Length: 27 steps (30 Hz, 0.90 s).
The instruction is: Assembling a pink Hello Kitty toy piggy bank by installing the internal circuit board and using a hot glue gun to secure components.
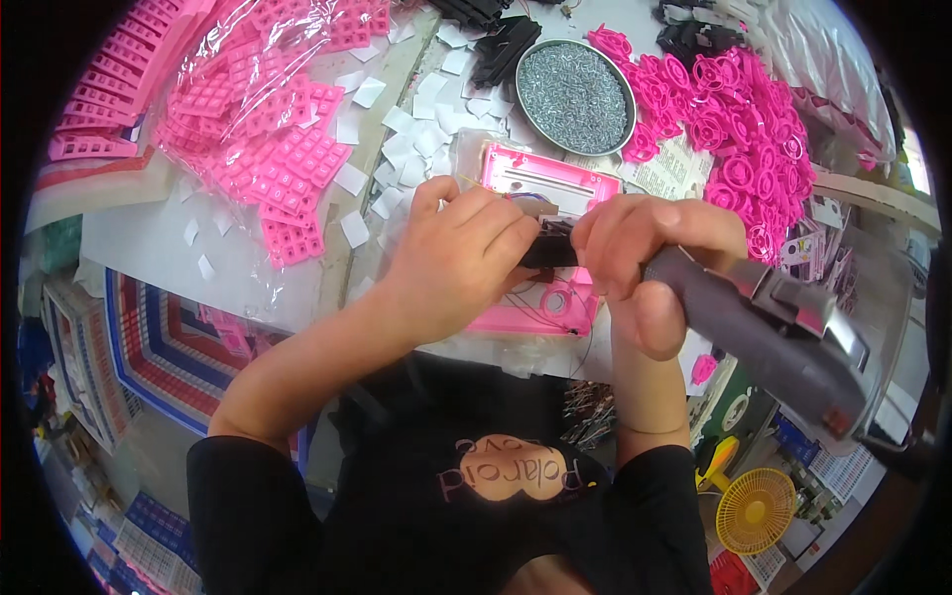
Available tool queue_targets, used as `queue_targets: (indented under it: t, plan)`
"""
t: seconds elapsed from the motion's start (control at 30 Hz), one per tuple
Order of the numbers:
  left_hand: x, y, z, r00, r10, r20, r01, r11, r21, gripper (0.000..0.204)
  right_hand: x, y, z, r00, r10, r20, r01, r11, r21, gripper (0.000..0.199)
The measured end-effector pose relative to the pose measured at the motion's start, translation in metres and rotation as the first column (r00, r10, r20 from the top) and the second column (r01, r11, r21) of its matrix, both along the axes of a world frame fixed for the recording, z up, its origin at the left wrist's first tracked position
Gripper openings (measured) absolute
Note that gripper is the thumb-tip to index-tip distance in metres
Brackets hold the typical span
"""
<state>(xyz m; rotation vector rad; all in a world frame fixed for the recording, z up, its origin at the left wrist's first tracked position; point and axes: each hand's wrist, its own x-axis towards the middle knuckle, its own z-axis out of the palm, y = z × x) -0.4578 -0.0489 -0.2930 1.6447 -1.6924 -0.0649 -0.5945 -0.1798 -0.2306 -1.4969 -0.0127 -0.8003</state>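
Observation:
A pink plastic casing (pixel 595 184) lies before me on the table, with thin wires and a round pink ring in its lower part. Over its middle, the curled fingers of my left hand (pixel 451 253) hold a small black plastic part (pixel 548 250). My right hand (pixel 645 243) is closed around a dark grey power screwdriver (pixel 764 332), whose back end with a metal lever slants down to the right. The fingertips of that hand meet the black part's right side. The screwdriver's tip is hidden behind my fingers.
A round tray of small screws (pixel 575 97) stands beyond the casing. Pink ring-shaped parts (pixel 734 129) are heaped at the right, pink keypad pieces (pixel 288 183) in clear plastic at the left. White paper squares (pixel 402 139) lie scattered between. A yellow fan (pixel 756 510) stands below right.

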Motion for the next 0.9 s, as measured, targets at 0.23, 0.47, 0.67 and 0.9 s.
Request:
queue_targets:
  t: [0.23,0.47,0.67,0.9]
  plan:
    - [0.000,-0.001,-0.008,1.000,-0.025,-0.002,0.025,1.000,-0.008,0.044,0.011,-0.019,-0.005,0.984,0.179,0.005,-0.179,0.982,-0.065,0.028]
    - [0.000,-0.003,0.002,1.000,0.023,-0.015,-0.023,0.999,0.023,0.042,0.005,-0.032,-0.002,0.982,0.184,0.031,-0.187,0.977,0.104,0.075]
    - [0.010,-0.007,-0.003,0.984,0.021,-0.175,0.005,0.989,0.150,0.044,-0.038,-0.035,-0.021,0.727,-0.362,-0.584,-0.166,0.732,-0.661,0.070]
    - [-0.003,0.000,-0.017,0.871,0.171,-0.460,-0.120,0.983,0.138,0.067,-0.015,-0.052,-0.006,0.546,-0.286,-0.787,-0.087,0.915,-0.394,0.035]
